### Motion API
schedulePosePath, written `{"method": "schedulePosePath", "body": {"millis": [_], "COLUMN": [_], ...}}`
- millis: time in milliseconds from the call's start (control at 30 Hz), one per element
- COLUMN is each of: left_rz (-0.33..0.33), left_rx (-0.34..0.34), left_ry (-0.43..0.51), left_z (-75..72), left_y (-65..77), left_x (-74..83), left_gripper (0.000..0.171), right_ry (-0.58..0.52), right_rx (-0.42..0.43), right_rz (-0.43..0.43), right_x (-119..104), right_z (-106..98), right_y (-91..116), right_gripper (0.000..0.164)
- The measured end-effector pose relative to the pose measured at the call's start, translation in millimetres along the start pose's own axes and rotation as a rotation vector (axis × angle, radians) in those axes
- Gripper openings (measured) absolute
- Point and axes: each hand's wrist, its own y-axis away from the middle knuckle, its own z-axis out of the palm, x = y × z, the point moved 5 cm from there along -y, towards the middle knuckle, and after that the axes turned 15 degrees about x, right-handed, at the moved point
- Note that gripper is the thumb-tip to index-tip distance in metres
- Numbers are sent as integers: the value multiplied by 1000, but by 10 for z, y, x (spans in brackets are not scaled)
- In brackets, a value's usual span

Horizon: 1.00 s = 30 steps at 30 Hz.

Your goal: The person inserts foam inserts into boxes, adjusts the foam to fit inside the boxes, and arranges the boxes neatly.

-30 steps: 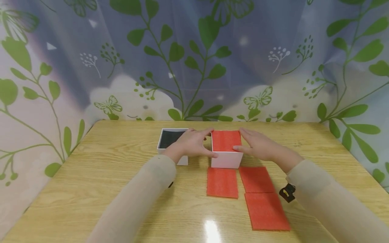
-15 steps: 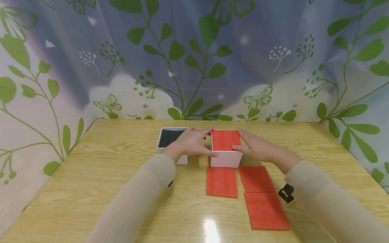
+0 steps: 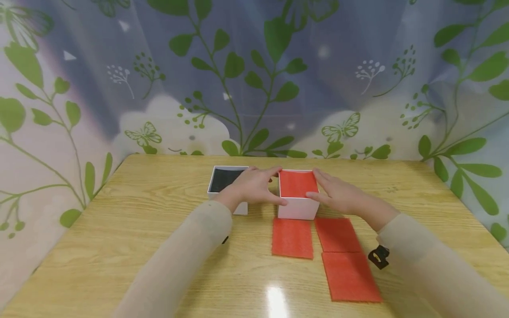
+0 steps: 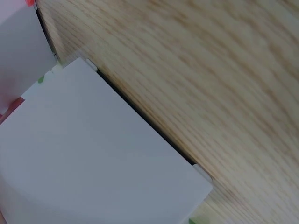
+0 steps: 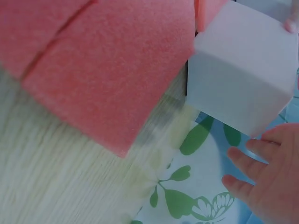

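Note:
A white box (image 3: 298,209) stands between my hands, with a red felt-like square (image 3: 296,183) filling its top. My left hand (image 3: 253,185) holds the box's left side, thumb on the front face and fingers at the back corner. On the right, my right hand (image 3: 339,193) touches the box with its thumb at the top edge and fingers by the back corner. Several of its fingers (image 5: 245,163) show extended in the right wrist view. Left of these, a second white box (image 3: 240,208) with a black square (image 3: 222,179) inside is partly hidden by my left hand.
Three loose red felt-like squares lie in front of the box: one left (image 3: 292,238), one upper right (image 3: 338,235), one lower right (image 3: 351,276). The wooden table (image 3: 159,190) ends at a leaf-patterned curtain (image 3: 254,88) behind. Black wrist gear (image 3: 379,257) sits by my right sleeve.
The head view has shifted slightly. Both hands keep the same places on the box, and the boxes and squares have not moved.

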Motion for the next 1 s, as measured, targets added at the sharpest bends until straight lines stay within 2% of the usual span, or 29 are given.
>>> {"method": "schedulePosePath", "body": {"millis": [200,367,500,567,667,733,833,1000], "left_rz": [-11,3,4,1,4,2,3,10], "left_rx": [-8,0,1,-2,1,1,4,12], "left_ry": [-19,-21,-9,-6,-1,4,8,2], "left_z": [-12,-5,21,32,24,16,7,8], "left_y": [-9,-22,-24,-20,-16,-17,-18,-20], "left_x": [-4,0,1,-3,-4,-4,0,3], "left_gripper": [104,104,105,105,102,99,97,97], "right_ry": [84,232,334,327,264,213,166,137], "right_rx": [30,72,155,224,329,376,411,429], "right_rz": [-40,-110,-200,-293,-452,-523,-539,-500], "right_x": [-31,-49,-204,-346,-582,-705,-798,-810], "right_z": [-18,22,1,5,32,53,65,90], "right_y": [65,83,95,101,135,163,189,187], "right_gripper": [94,98,90,79,57,46,37,33]}}
